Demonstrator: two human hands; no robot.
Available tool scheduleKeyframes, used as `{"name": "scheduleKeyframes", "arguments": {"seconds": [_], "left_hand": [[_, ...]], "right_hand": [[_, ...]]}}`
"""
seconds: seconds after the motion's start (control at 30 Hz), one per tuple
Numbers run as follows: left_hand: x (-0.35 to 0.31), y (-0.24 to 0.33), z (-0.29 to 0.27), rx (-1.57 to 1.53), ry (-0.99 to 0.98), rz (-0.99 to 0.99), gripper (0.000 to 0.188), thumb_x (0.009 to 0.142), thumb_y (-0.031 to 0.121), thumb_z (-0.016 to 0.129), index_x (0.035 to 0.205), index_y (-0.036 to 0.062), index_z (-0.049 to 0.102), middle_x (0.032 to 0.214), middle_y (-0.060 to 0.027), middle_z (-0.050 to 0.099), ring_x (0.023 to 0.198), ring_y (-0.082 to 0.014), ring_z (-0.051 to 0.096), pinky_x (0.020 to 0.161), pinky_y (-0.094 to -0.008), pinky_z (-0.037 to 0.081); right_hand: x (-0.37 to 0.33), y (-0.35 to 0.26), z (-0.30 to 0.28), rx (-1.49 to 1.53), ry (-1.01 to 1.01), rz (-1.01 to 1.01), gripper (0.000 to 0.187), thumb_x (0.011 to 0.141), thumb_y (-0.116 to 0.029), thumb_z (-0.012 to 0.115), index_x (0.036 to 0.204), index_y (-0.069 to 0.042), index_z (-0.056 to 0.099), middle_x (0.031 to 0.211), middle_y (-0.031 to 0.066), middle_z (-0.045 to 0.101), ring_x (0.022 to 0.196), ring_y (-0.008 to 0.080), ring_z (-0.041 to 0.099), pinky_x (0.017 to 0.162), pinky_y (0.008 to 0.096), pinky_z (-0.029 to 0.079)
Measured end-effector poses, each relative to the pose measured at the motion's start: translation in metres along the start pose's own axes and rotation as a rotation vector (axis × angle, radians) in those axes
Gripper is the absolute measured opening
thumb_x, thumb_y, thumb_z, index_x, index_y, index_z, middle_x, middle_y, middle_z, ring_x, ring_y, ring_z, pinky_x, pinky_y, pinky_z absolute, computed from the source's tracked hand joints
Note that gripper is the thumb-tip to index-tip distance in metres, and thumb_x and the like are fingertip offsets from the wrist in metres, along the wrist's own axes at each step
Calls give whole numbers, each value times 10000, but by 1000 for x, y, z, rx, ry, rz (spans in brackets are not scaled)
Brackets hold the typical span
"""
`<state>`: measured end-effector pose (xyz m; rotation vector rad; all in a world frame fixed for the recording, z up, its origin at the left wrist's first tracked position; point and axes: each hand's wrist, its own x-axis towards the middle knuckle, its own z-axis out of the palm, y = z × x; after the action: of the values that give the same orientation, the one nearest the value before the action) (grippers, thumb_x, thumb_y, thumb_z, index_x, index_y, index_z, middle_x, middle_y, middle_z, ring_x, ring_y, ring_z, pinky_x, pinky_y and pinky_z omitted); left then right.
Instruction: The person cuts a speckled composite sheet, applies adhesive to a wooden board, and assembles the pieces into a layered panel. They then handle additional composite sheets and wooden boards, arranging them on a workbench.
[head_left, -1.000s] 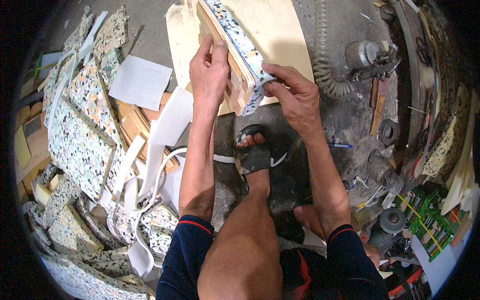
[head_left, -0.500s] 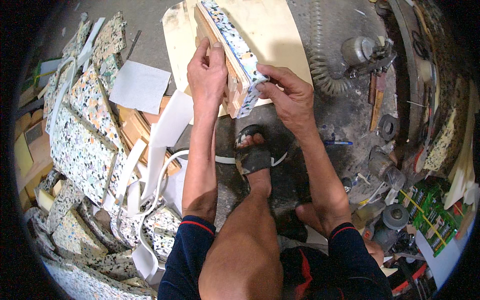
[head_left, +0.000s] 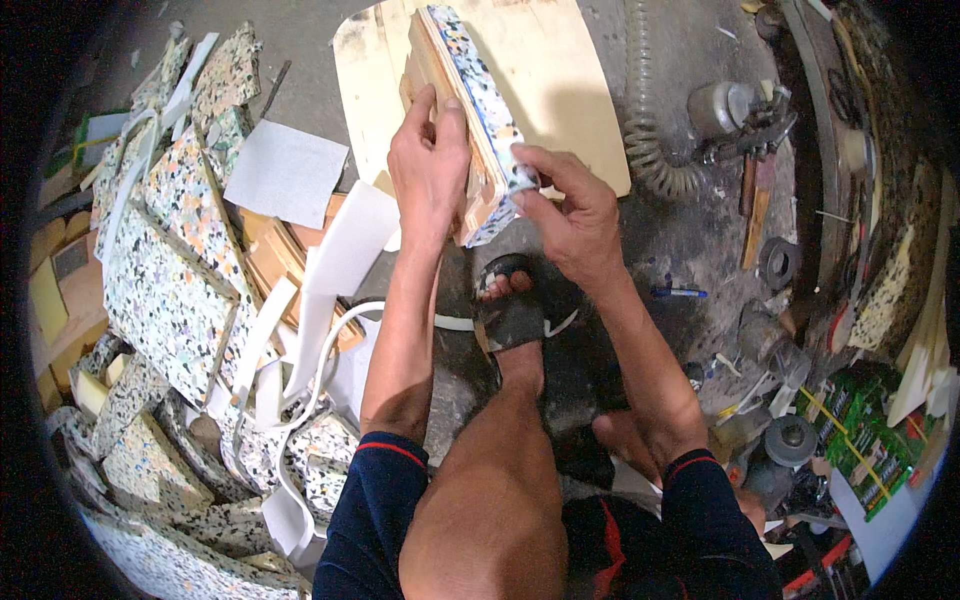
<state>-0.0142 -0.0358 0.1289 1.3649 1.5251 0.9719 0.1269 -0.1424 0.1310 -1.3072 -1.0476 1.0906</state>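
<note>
A: Where is the wooden block (head_left: 432, 62)?
B: In front of the person, over the pale board (head_left: 575, 110), its near end reaching past the board's near edge. Whether it touches the board I can't tell; the underside is hidden.

A: And the grip?
B: The left hand (head_left: 428, 165) is closed on the block's left side, thumb uppermost, about midway along. The right hand (head_left: 578, 215) pinches the speckled foam strip (head_left: 478, 85) between thumb and forefinger, right at the near right corner.

A: So which hand is nearer that corner?
B: The right — it's touching it. From there the strip's length lies away, forward and a little left.

A: Which way does the block point?
B: Its long axis runs mostly away from the body — far end leaning slightly left, near end toward the sandalled foot (head_left: 510, 310).
</note>
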Motion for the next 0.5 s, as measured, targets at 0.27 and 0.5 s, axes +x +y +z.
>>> {"name": "scheduleKeyframes", "arguments": {"seconds": [0.27,0.5], "left_hand": [[-54,7,-5,-75,-79,74,590,984,195,562,1490,-69,410,825,-100,639,744,-116,564,673,-277,483],[-64,-2,-1,-4,-296,353,694,964,188,570,1536,-89,291,922,-143,640,792,-206,622,784,-337,524]], "right_hand": [[27,-15,-49,263,-55,501,582,1026,-355,558,1470,3,444,1198,126,641,1079,194,620,900,344,558],[59,-32,-24,5,-22,100,525,1040,-343,537,1376,60,546,1178,158,689,1093,179,620,955,325,497]]}}
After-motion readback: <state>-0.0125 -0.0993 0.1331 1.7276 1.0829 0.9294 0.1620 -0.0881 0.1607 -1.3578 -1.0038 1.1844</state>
